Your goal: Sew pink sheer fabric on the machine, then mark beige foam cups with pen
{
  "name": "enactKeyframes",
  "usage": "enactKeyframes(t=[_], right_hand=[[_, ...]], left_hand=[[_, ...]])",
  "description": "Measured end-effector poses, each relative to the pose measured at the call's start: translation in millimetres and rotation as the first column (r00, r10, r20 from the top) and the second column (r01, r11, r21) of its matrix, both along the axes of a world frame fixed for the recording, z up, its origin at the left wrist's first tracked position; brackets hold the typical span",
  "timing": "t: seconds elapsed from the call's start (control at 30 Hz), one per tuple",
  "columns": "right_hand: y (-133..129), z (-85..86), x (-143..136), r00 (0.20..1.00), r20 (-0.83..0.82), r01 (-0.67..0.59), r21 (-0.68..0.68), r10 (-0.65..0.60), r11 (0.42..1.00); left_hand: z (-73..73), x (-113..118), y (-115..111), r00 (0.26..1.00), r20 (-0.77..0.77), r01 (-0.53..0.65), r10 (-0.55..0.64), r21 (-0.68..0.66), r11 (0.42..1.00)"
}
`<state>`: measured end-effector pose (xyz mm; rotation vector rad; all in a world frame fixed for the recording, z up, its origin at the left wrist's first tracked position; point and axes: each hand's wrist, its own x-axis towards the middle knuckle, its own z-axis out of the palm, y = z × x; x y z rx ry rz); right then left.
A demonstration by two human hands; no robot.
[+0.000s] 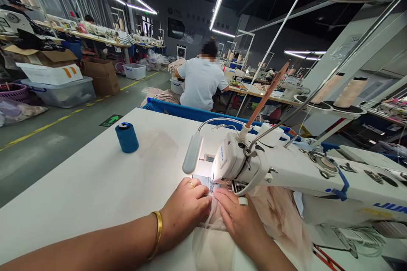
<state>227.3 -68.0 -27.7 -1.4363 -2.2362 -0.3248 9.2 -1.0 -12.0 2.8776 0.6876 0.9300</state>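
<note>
Because the sheer, pale beige fabric [212, 243] looks light, soft and perhaps slippery, it seems best held flat near its edges, without tugging. It lies at the needle end of the white metal sewing machine [227, 156], running between both hands. The left hand [186, 205]'s curled fingers seem to pinch it; the right hand [240, 219]'s extended fingers rest on it, grip unclear.
</note>
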Motion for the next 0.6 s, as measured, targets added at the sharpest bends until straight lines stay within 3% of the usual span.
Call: enactKeyframes(t=[0.3,0.37,0.5,0.6], right_hand=[[-2,6.6,3,1.000,-0.019,-0.013,-0.022,0.013,1.000],[-7,14.9,0,0.997,-0.036,-0.072,-0.021,0.071,0.997],[-23,32.9,-7,0.967,-0.092,-0.250,-0.171,0.237,0.953],[-29,37.7,-9,0.959,-0.142,-0.271,-0.209,0.245,0.940]], left_hand=[[0.8,-1,1,1.000,0.003,0.009,-0.009,0.001,1.000],[0.3,-1,2,1.000,0.006,0.030,-0.030,0.001,1.000],[0.4,-2,6,0.997,-0.016,0.076,-0.077,-0.074,0.994],[2.5,-5,9,0.994,-0.017,0.102,-0.107,-0.176,0.979]])
